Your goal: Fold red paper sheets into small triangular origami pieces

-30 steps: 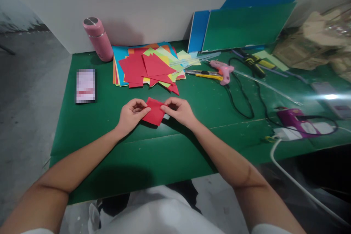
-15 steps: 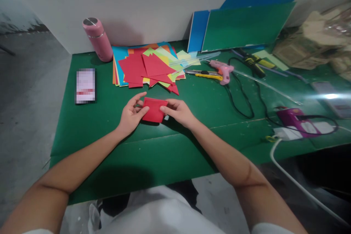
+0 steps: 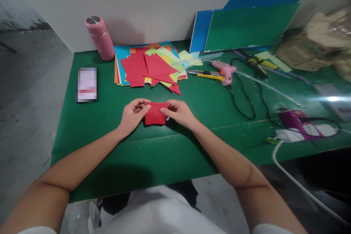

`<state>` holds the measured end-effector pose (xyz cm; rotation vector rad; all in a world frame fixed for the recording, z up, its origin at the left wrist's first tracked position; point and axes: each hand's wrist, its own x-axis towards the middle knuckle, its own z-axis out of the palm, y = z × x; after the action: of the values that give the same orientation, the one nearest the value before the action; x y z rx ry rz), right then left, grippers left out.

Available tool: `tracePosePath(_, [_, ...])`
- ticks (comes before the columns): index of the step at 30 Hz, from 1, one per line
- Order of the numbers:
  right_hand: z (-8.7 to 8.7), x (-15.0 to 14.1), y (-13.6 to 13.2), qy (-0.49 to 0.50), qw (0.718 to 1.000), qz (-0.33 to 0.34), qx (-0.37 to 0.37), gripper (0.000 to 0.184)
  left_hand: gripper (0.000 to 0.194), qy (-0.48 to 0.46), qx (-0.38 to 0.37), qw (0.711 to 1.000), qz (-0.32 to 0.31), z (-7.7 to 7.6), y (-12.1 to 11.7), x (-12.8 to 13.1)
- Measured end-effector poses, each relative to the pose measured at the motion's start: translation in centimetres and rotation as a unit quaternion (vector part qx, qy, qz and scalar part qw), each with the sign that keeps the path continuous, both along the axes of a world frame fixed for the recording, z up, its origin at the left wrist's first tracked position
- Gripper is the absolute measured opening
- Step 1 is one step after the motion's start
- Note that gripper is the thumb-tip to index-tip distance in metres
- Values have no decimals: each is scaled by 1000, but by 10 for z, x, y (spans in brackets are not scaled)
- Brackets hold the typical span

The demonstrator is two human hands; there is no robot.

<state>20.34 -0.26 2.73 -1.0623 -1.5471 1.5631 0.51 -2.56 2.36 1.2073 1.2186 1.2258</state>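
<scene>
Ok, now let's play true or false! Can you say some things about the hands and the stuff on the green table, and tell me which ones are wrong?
1. The left hand and the right hand both hold the small red paper piece. True.
2. The tall pink cylindrical bottle stands beside the messy paper pile. True.
3. The messy paper pile is all green. False: it also has red, blue and orange.
4. The pink plastic glue gun lies on the green table. True.
5. In the picture, the glue gun is left of the bottle. False: it is on the right.
</scene>
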Motion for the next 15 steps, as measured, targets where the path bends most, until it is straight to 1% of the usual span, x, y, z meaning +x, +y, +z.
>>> tracePosePath(5, [0, 0, 0, -9, 1000, -6, 28, 36, 32, -32, -28, 999, -1, 0, 0, 1])
tracePosePath(8, [0, -1, 0, -13, 1000, -8, 20, 37, 34, -42, -41, 998, -3, -1, 1, 1])
tracePosePath(15, [3, -1, -1, -3, 999, -38, 17, 38, 36, -57, -61, 997, -2, -2, 1, 0])
